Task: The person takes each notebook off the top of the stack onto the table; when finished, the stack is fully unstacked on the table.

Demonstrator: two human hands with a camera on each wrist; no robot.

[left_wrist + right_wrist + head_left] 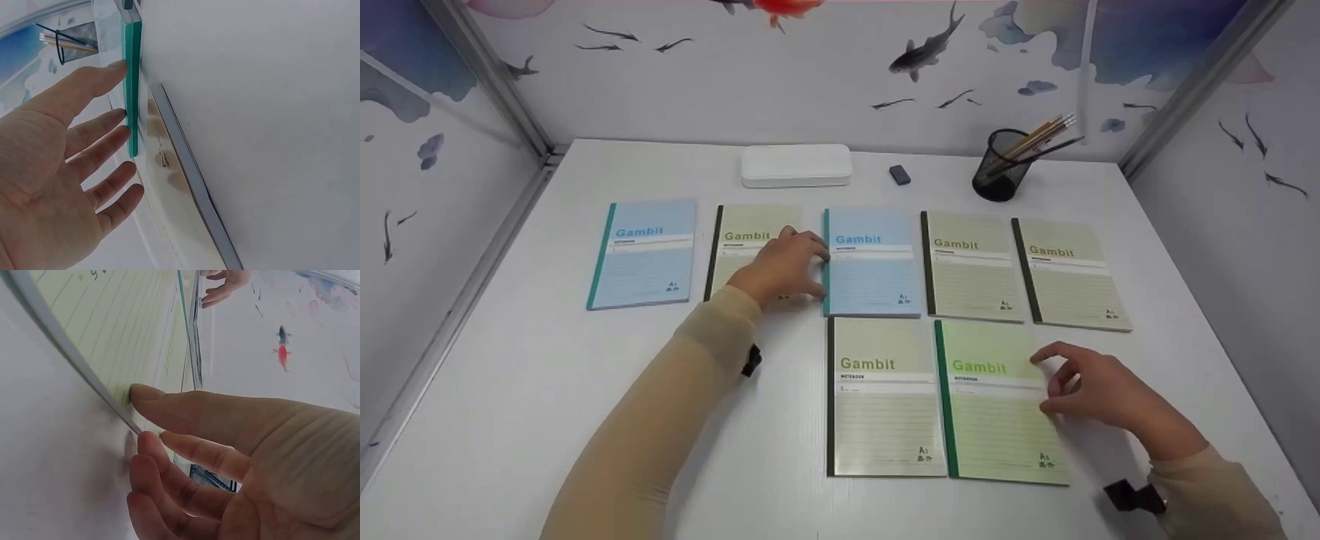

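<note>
Two notebooks lie side by side at the front: an olive-grey notebook (pixel 885 420) and a green notebook (pixel 1001 427). My right hand (pixel 1099 386) is at the green one's right edge, its thumb (pixel 149 395) over the cover and curled fingers against the edge. In the row behind, my left hand (pixel 784 262) reaches across an olive-grey notebook (pixel 757 217). Its spread fingers (pixel 104 121) meet the teal spine of the middle blue notebook (pixel 874 281); the palm touches nothing in the left wrist view.
Another blue notebook (pixel 645 255) ends the back row at left; two olive-grey notebooks (pixel 971 262) stand in line at right. Behind them are a white case (pixel 796 166), a dark eraser (pixel 900 175) and a black mesh cup (pixel 999 169) of pencils. Fish-patterned walls enclose the white table (pixel 502 375).
</note>
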